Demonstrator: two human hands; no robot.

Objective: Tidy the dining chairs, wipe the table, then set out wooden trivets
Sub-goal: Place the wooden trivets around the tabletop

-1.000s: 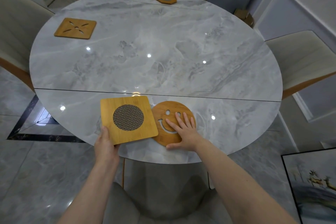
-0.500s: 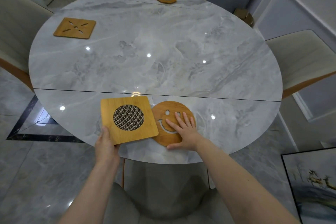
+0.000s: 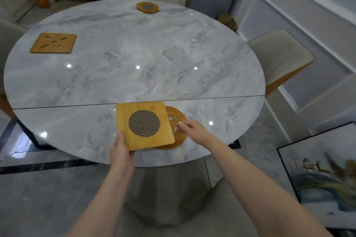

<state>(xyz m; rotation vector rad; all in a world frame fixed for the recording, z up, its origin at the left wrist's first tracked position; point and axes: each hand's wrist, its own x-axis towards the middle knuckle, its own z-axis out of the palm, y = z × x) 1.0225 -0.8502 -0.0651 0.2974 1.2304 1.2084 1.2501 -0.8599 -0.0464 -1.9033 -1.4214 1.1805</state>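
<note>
left hand (image 3: 121, 151): pinching the square trivet (image 3: 144, 125) by its lower-left corner
right hand (image 3: 194, 131): blurry, probably loose over round trivet (image 3: 178, 121)
feel: stiff, light wood; grab edges

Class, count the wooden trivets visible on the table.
4: cut-out square trivet far left, octagonal trivet far edge, mesh square trivet held near edge, round trivet partly beneath it.

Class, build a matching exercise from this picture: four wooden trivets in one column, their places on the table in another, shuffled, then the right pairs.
Things
1. mesh square trivet
2. smiley round trivet
3. octagonal trivet
4. cut-out square trivet

Places
A. far edge
B. far left
C. held at its near corner by the left hand
D. near edge, partly under another trivet

Pairs: 1-C, 2-D, 3-A, 4-B
</note>
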